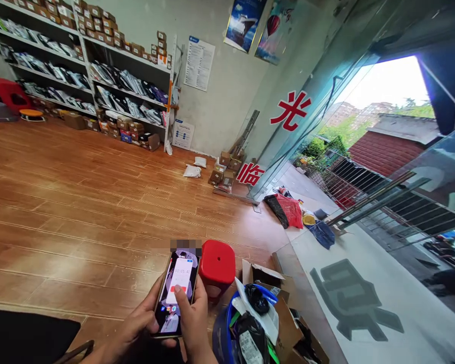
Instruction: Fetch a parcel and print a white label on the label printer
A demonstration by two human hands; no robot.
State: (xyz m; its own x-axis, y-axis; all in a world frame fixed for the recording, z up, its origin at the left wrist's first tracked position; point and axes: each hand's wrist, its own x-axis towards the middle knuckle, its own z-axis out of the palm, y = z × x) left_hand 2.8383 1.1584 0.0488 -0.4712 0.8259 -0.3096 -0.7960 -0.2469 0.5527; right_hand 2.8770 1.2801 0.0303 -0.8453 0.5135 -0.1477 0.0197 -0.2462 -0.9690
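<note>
Between both curled hands [195, 314], a phone [170, 299]

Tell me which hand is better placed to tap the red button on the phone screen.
Probably your right hand: its thumb reaches over the screen at the red button, partly covering it. Your left hand has its thumb lower, by the bottom-left corner of the phone.
</note>
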